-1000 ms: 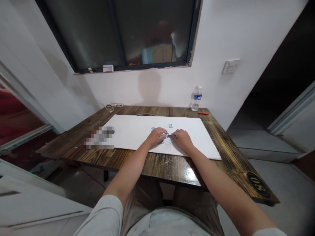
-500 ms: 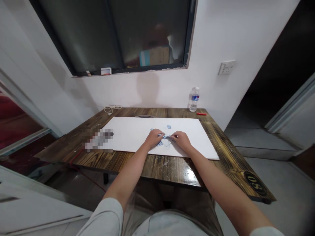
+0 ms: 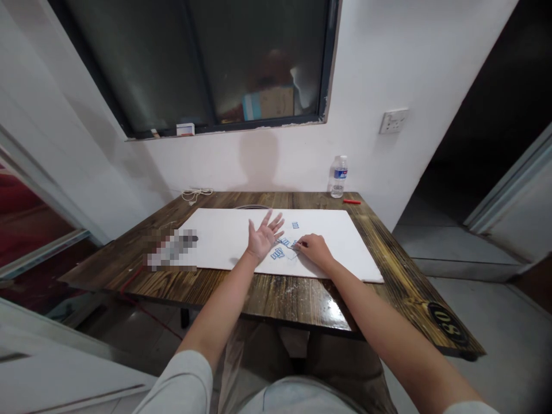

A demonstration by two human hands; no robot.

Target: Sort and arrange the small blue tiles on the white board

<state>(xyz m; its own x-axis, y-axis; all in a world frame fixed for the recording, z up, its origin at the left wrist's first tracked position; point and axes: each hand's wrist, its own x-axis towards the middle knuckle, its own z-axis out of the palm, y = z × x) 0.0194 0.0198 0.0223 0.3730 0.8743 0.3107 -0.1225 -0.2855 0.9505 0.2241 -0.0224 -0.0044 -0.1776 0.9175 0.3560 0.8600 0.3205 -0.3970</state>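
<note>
My left hand [image 3: 263, 238] is raised over the white board [image 3: 224, 236], palm turned up and fingers spread, with nothing in it. My right hand [image 3: 316, 249] rests low over the board, thumb and fingers pinched on what looks like a thin dark strand [image 3: 290, 247], which runs toward the left hand's fingertips. Small blue-outlined pieces [image 3: 277, 253] lie in a cluster between the hands. Farther back on the board is one more blue-outlined piece [image 3: 295, 225]. What exactly these pieces are is too small to tell.
Beneath the board is a dark wooden table [image 3: 276, 296]. A water bottle [image 3: 339, 177] and a red pen-like stick [image 3: 352, 202] stand and lie at its back right. A white cable [image 3: 197, 194] lies at the back left. A pixelated patch covers the board's left end.
My left hand has let go, turned palm up and opened, moving slightly left and up from the blue-outlined pieces. My right hand stays pinched in nearly the same place.
</note>
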